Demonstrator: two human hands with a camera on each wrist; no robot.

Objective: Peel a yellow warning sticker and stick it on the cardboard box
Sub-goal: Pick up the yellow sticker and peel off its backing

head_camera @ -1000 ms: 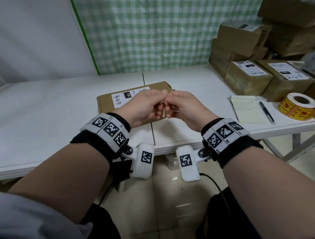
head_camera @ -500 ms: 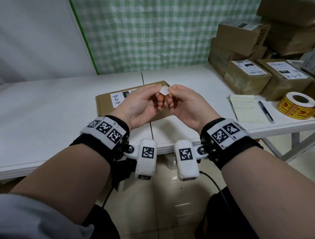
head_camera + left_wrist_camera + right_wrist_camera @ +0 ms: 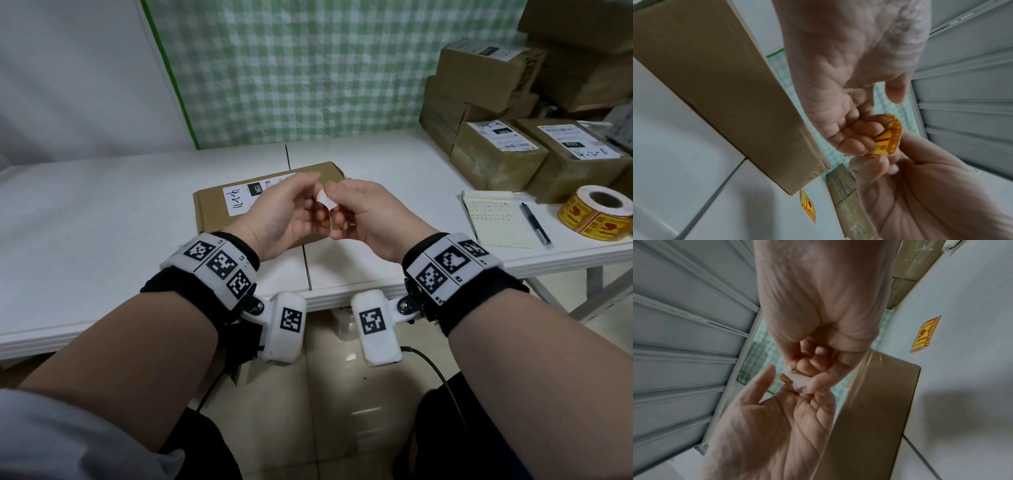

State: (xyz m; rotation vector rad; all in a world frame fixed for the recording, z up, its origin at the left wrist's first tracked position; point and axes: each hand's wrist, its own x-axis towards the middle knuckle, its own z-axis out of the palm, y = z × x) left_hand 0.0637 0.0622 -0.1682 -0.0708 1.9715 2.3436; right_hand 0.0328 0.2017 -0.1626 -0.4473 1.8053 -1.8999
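Both hands hover together just above the flat cardboard box (image 3: pixel 214 212) with a white label, which lies on the white table. The left hand (image 3: pixel 284 212) holds a small yellow warning sticker (image 3: pixel 888 136) against its curled fingertips (image 3: pixel 857 134), thumb lifted clear. My right hand (image 3: pixel 363 216) pinches the sticker's white backing paper (image 3: pixel 800 382) between thumb and fingers. From the head camera the backing (image 3: pixel 325 202) shows as a white curl between the hands. The sticker's printed face is hidden in that view.
Another yellow sticker (image 3: pixel 925 334) lies flat on the table beside the box (image 3: pixel 879 402). At the right are a roll of yellow stickers (image 3: pixel 597 212), a notepad (image 3: pixel 493 219) with a pen (image 3: pixel 536 222), and several stacked parcels (image 3: pixel 496 154). The table's front edge (image 3: pixel 342 298) lies under my wrists.
The fingertips were pressed tight together a second ago. Now they have drawn slightly apart, the white backing curls out between them, and the left thumb has lifted off.
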